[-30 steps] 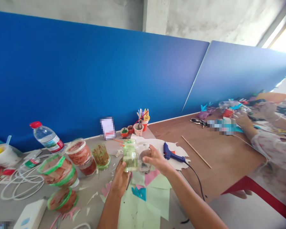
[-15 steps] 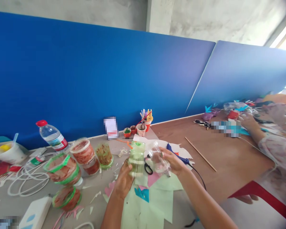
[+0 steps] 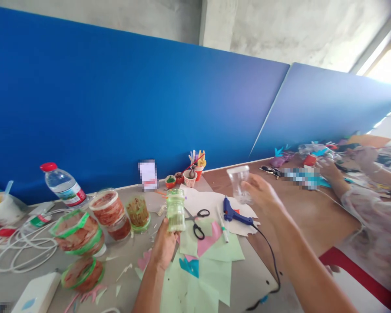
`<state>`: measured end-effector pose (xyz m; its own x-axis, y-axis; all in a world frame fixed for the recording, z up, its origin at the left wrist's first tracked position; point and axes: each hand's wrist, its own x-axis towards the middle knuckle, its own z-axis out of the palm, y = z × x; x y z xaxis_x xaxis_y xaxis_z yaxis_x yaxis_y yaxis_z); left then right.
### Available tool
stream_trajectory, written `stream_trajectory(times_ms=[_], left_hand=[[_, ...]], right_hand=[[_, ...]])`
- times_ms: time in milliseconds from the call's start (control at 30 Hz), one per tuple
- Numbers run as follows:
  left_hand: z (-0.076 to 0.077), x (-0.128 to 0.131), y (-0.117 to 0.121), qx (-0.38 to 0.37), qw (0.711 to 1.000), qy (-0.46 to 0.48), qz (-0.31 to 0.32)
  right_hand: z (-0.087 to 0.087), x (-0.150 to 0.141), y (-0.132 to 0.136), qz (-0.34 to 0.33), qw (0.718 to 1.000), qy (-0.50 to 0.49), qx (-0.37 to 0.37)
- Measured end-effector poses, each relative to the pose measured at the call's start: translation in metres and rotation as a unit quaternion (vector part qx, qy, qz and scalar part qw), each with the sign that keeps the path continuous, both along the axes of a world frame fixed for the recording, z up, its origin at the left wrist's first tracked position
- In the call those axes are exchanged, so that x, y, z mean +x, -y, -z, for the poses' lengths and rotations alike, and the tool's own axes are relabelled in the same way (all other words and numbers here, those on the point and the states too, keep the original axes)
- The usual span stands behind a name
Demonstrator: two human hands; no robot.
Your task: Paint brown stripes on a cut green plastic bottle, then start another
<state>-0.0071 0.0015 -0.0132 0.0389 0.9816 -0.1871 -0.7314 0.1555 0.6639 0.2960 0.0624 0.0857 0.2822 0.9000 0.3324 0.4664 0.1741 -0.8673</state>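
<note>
My left hand [image 3: 165, 245] grips a pale green, ribbed, see-through plastic bottle piece [image 3: 176, 211] near its lower end, holding it upright over the table. Out to the right, my right hand [image 3: 259, 189] holds a clear plastic bottle piece [image 3: 239, 182] with a wide upper rim. Between the hands lie black-handled scissors [image 3: 199, 230], a white marker [image 3: 223, 226] and a blue hot glue gun [image 3: 236, 213] on white paper [image 3: 205, 195]. Pale green paper sheets [image 3: 211, 278] and a pink paper piece [image 3: 209, 239] spread below.
Brown-painted containers [image 3: 107, 208], a water bottle [image 3: 65, 187] and a coiled white cable [image 3: 22, 248] stand or lie at left. Small cups [image 3: 190, 178] sit by the blue partition [image 3: 133, 100]. At right, another person's arm [image 3: 339, 182] reaches among craft pieces.
My right hand has moved right and up with the clear bottle piece, away from the green one. The scissors, marker and glue gun show more fully. The view has shifted slightly.
</note>
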Motion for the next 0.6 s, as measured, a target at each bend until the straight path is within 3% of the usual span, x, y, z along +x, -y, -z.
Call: stream_trajectory(times_ms=[67, 133, 200, 300, 433, 600], left_hand=[[0.003, 0.003, -0.002, 0.019, 1.000, 0.010, -0.016], [0.006, 0.006, -0.001, 0.025, 0.999, 0.015, -0.031], [0.007, 0.006, 0.000, 0.018, 0.998, 0.020, -0.048], [0.008, 0.003, 0.000, 0.011, 0.998, 0.028, -0.063], [0.010, 0.004, -0.002, 0.020, 0.996, 0.019, -0.088], [0.010, 0.008, -0.001, 0.030, 0.997, -0.001, -0.076]], right_hand=[[0.014, -0.027, -0.005, -0.066, 0.983, -0.159, -0.065], [0.030, -0.056, -0.009, -0.103, 0.942, -0.288, -0.137], [0.044, -0.080, -0.012, -0.122, 0.917, -0.343, -0.164], [0.056, -0.098, -0.014, -0.124, 0.908, -0.366, -0.160], [0.052, -0.107, -0.016, -0.138, 0.912, -0.352, -0.159], [0.021, -0.125, -0.025, -0.193, 0.915, -0.338, -0.102]])
